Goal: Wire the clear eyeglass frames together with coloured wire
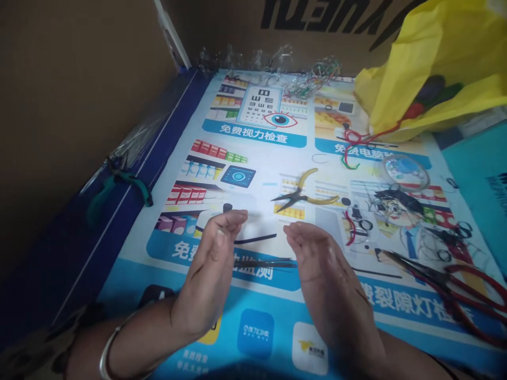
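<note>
My left hand (pixel 214 269) and my right hand (pixel 328 285) stand on edge over the printed sheet, palms facing, fingers straight and held side by side. Between them a small bundle of thin dark wires (pixel 273 263) lies crosswise on the sheet. Its ends reach close to both palms; whether they touch, I cannot tell. Both hands are open and grip nothing. Just beyond the fingertips lie yellow-handled pliers (pixel 299 196) with their jaws apart. Red-handled scissors (pixel 443 279) rest to the right of my right hand.
Teal-handled pliers (pixel 116 184) lie at the left edge. Tangled wire pieces (pixel 312 79) sit along the back by a cardboard wall (pixel 237 31). A yellow bag (pixel 428 53) stands at the back right, near red wire (pixel 352 140) and a clear round case (pixel 406 171).
</note>
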A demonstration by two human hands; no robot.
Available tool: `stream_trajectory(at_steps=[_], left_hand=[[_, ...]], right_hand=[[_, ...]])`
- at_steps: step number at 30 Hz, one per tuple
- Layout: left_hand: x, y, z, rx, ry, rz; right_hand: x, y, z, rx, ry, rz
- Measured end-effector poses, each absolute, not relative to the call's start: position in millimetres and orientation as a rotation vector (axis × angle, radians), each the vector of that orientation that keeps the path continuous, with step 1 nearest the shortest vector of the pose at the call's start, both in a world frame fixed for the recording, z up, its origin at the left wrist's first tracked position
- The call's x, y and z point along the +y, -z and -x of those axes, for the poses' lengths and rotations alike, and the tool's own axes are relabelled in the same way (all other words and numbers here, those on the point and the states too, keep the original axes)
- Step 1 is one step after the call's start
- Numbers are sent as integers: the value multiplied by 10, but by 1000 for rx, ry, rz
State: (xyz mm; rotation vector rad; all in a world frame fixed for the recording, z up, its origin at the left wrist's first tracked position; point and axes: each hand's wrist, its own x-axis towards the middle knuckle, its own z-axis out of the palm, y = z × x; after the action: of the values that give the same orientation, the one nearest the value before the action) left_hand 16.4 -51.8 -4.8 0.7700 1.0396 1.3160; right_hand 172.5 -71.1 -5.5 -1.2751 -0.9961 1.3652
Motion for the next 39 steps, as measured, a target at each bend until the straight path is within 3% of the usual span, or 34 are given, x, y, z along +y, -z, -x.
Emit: stream_trajectory(at_steps=[39], left_hand=[[-538, 8, -56, 1009, -1228, -795]], right_hand=[[-798, 43, -1888, -1280, -1361, 1294]])
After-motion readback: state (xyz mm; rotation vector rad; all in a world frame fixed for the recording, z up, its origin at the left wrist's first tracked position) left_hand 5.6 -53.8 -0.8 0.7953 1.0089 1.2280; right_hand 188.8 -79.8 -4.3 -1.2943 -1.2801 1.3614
